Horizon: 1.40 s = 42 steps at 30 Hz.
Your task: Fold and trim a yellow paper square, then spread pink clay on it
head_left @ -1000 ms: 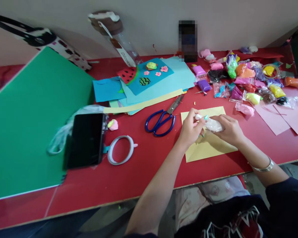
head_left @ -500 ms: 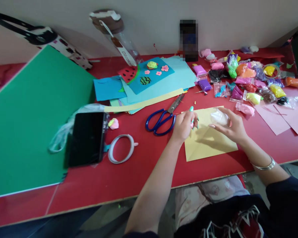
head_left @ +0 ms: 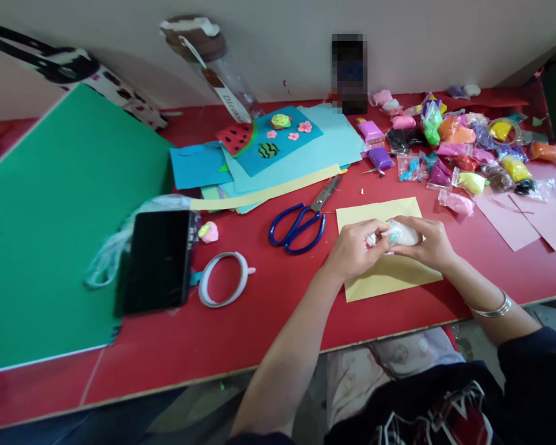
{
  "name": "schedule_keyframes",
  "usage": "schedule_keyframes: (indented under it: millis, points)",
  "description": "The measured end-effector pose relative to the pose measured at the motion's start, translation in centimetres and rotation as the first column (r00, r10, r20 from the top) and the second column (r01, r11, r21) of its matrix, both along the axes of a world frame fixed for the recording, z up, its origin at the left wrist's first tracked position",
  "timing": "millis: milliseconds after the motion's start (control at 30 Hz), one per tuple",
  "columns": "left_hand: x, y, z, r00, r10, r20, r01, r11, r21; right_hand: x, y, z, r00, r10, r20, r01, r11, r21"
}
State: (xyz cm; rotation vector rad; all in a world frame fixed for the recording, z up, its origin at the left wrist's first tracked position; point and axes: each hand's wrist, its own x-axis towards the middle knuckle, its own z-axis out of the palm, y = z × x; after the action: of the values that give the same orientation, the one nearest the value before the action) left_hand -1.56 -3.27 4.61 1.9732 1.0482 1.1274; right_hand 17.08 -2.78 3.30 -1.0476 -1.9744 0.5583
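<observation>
So in the head view, the white packet [head_left: 405,233] was up in both hands, just over the yellow paper [head_left: 389,284] at the near edge of the red table [head_left: 269,315]. The left hand [head_left: 352,250] had its fingers closed on the left end, thumb pressed against the plastic. The right hand [head_left: 438,244] was clamped round the fat right end, fingers on the far side and thumb on the near side. There was a white bit by the left fingers too, but I couldn't tell if it was wrapper or filling.

My guess was light and squishy, nothing fragile, though a hard squeeze would've dented it, and the shiny wrapper looked a bit slippery and easy to tear. I'd have cupped the fat end loosely and pinched the narrow left end. The blue-handled scissors [head_left: 290,232] lay left of the paper, well apart from the packet.
</observation>
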Motion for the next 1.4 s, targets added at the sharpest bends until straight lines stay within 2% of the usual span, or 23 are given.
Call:
schedule_keyframes:
  millis: [33,100,167,200,233,300,367,433,567,767,933,1067,1233,1333,1400]
  points:
    - [-0.1,0.2,-0.1,0.999,0.051,0.011,-0.051,0.998,0.032,0.0,0.0,0.1,1.0,0.004,-0.008,-0.004,1.0,-0.014]
    - [-0.7,0.9,-0.4,0.965,0.237,0.111,-0.241,0.97,0.032,0.1,-0.1,0.2,0.999,0.029,-0.036,-0.03,0.999,-0.029]
    - [-1.5,1.8,-0.6,0.851,0.437,0.292,-0.421,0.899,-0.118,0.3,-0.1,0.5,0.997,0.04,-0.068,-0.045,0.997,-0.066]
    - [-1.9,2.3,-0.7,0.778,0.504,0.374,-0.448,0.863,-0.233,0.3,-0.1,0.6,0.996,0.026,-0.089,-0.035,0.994,-0.101]
    - [-2.1,2.8,-0.8,0.715,0.546,0.436,-0.429,0.836,-0.342,0.4,-0.1,0.7,0.993,0.001,-0.117,-0.018,0.989,-0.146]
    - [-2.2,3.2,-0.7,0.652,0.565,0.505,-0.33,0.811,-0.482,0.4,0.0,0.9,0.981,-0.041,-0.19,-0.009,0.966,-0.259]
    - [-1.9,3.1,-0.5,0.642,0.538,0.547,-0.242,0.818,-0.521,0.4,0.0,1.0,0.964,-0.048,-0.261,-0.05,0.932,-0.358]
    - [-1.4,2.6,-0.1,0.63,0.493,0.601,-0.178,0.844,-0.506,0.3,0.0,1.0,0.957,-0.042,-0.287,-0.083,0.909,-0.409]
    - [-1.1,1.8,0.6,0.633,0.416,0.652,-0.108,0.882,-0.458,0.1,0.1,1.1,0.968,-0.04,-0.248,-0.062,0.919,-0.389]
    - [-1.6,1.9,0.8,0.612,0.458,0.644,-0.037,0.831,-0.555,0.1,0.1,1.3,0.971,-0.039,-0.235,-0.056,0.923,-0.382]
    - [-2.0,1.9,1.0,0.572,0.401,0.716,0.069,0.846,-0.529,0.1,0.1,1.2,0.963,-0.023,-0.268,-0.071,0.938,-0.338]
    - [-2.0,1.9,1.0,0.578,0.345,0.74,0.124,0.859,-0.497,0.2,0.2,1.0,0.96,0.003,-0.279,-0.09,0.95,-0.299]
    - [-1.4,1.8,0.3,0.654,0.35,0.67,0.05,0.864,-0.5,0.3,0.1,1.0,0.987,0.024,-0.161,-0.061,0.972,-0.228]
    - [-0.9,1.4,0.2,0.767,0.3,0.567,-0.003,0.886,-0.465,0.3,0.0,1.1,0.991,0.075,-0.112,-0.093,0.982,-0.165]
    - [-0.6,1.1,0.4,0.864,0.21,0.457,0.025,0.89,-0.456,0.2,0.0,1.2,0.993,0.091,-0.08,-0.101,0.986,-0.133]
